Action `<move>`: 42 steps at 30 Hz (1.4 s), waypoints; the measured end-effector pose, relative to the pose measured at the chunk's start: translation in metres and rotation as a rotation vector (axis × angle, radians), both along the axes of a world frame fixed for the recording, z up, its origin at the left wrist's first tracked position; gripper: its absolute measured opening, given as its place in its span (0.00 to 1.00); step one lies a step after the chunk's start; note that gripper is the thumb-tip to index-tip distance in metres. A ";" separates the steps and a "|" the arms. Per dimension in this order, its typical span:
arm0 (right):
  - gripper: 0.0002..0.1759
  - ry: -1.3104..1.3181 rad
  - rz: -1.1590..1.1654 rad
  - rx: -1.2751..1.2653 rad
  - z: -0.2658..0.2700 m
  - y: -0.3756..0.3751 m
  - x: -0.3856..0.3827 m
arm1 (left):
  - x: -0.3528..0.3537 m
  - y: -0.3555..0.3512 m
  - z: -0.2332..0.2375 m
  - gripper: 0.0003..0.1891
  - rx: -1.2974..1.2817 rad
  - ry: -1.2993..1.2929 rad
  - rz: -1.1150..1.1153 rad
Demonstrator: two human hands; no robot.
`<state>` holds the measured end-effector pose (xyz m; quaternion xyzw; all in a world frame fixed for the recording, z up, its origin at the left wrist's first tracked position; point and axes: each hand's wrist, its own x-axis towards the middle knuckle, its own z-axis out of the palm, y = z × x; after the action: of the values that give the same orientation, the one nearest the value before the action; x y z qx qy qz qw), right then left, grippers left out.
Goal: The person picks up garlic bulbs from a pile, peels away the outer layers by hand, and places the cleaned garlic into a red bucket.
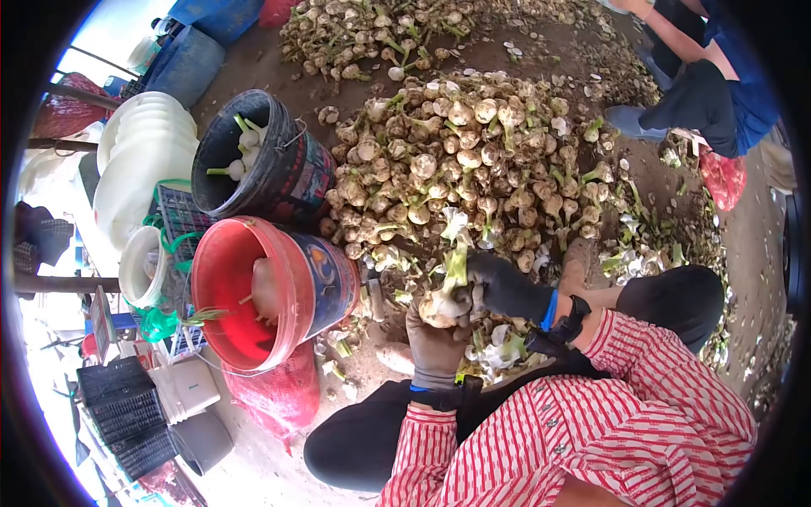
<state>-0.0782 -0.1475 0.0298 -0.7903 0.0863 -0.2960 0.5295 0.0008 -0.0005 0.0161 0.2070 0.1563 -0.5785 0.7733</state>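
Observation:
A dirt-streaked garlic bulb point(439, 310) with a thick green stem is held between my gloved hands, its stem pointing up. My left hand point(435, 342), in a grey-brown glove, is closed round the bulb from below. My right hand point(507, 287), in a dark glove, is closed at the bulb's right side, by the stem; whether it holds a tool is hidden. Just beyond lies a large heap of unpeeled bulbs point(469, 160). Peeled skins point(498, 346) lie beneath my hands.
At left stand a red bucket point(283, 291) with a bulb inside and a black bucket point(270, 160) holding several pale bulbs. A red mesh sack point(279, 393) sits below them. Black crates point(122, 414) are farther left. Another person's legs point(693, 106) show at upper right.

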 end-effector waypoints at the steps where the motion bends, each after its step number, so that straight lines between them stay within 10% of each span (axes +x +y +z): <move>1: 0.07 -0.020 0.000 -0.174 -0.012 -0.002 0.000 | 0.003 0.005 -0.012 0.30 -0.146 0.006 -0.087; 4: 0.06 0.123 -0.018 0.146 -0.010 0.012 -0.002 | 0.002 -0.006 0.017 0.35 0.348 -0.164 -0.061; 8: 0.06 0.059 -0.178 -0.144 0.000 0.009 0.002 | -0.009 -0.005 0.017 0.22 0.475 -0.897 -0.038; 10: 0.05 0.230 -0.071 -0.067 -0.009 0.003 -0.005 | -0.008 -0.004 0.012 0.24 0.504 -0.899 0.007; 13: 0.11 0.256 0.281 1.063 -0.017 -0.008 -0.014 | 0.000 0.002 0.025 0.22 0.372 -0.629 0.078; 18: 0.13 0.366 0.302 0.668 -0.011 -0.008 -0.009 | -0.003 -0.001 0.023 0.27 0.377 -0.734 0.095; 20: 0.10 -0.205 0.353 1.143 -0.027 -0.016 -0.006 | 0.000 0.008 0.015 0.27 0.240 -0.644 0.003; 21: 0.09 0.065 0.021 0.603 -0.025 -0.038 -0.010 | 0.001 0.013 0.009 0.23 0.195 -0.594 0.007; 24: 0.21 0.416 0.330 0.920 -0.016 -0.059 -0.012 | -0.001 0.012 0.008 0.18 0.255 -0.551 0.047; 26: 0.25 0.504 0.146 -0.269 0.000 -0.037 -0.011 | -0.002 0.007 0.007 0.17 0.254 -0.578 0.034; 30: 0.21 0.446 0.182 0.243 0.013 -0.009 -0.001 | -0.007 -0.003 0.014 0.30 0.430 -0.693 -0.002; 36: 0.16 0.284 0.043 -0.237 0.016 0.005 0.000 | -0.010 -0.005 0.021 0.29 0.479 -0.788 0.000; 42: 0.11 0.258 -0.038 0.920 -0.008 0.013 -0.002 | -0.004 -0.001 0.008 0.33 0.159 -0.531 0.047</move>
<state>-0.0801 -0.1345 0.0219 -0.5026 0.2878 -0.1363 0.8038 -0.0035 -0.0017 0.0238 0.4077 -0.0020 -0.4717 0.7818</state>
